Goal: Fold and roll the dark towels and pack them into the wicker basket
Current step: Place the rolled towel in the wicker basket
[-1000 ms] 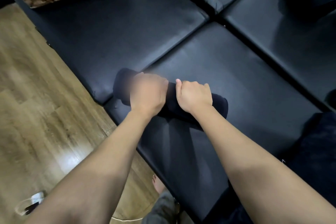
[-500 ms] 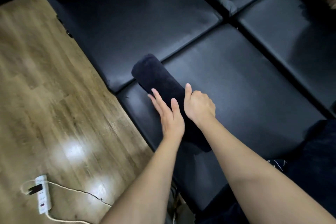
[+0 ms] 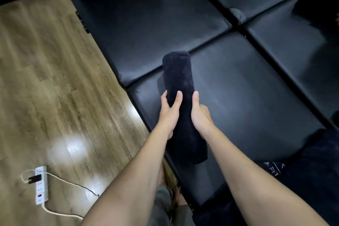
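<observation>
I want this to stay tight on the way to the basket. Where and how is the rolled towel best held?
Probably around its middle, one of the hands on each long side, squeezing inward. The rolled towel is a long soft cylinder pointing away from the person, so side pressure should keep the layers wound. The left hand and right hand already grip it that way, nearer its close end.

Dim, soft indoor light; glare patches on the wooden floor (image 3: 55,97); blurred edges.

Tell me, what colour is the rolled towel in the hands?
Very dark navy, almost black; the rolled towel shows best in the head view.
</observation>
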`<state>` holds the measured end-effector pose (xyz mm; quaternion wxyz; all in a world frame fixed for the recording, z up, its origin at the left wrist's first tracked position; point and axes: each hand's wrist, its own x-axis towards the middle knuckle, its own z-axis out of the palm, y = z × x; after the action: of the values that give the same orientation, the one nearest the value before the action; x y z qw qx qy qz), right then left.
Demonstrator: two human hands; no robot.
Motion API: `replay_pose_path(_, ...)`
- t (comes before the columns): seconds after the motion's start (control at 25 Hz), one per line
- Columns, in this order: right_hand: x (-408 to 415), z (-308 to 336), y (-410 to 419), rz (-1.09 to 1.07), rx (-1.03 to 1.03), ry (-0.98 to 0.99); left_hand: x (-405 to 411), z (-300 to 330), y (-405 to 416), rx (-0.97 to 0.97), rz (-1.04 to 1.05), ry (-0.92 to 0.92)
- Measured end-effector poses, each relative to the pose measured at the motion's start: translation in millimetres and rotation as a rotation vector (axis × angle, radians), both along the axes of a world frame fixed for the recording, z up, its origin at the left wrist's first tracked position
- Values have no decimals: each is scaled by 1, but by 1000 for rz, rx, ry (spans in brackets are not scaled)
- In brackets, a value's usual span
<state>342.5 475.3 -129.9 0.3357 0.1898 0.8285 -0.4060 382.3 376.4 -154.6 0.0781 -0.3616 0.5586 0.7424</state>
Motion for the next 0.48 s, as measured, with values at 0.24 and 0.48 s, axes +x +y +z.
replay_pose_path(0.24, 12, 41, 0, 24, -178, 88, 16, 35, -4, 87, 17, 114)
replay_pose_path(0.48, 12, 113, -1, -14, -257, 425, 1, 134, -8, -119, -51, 270)
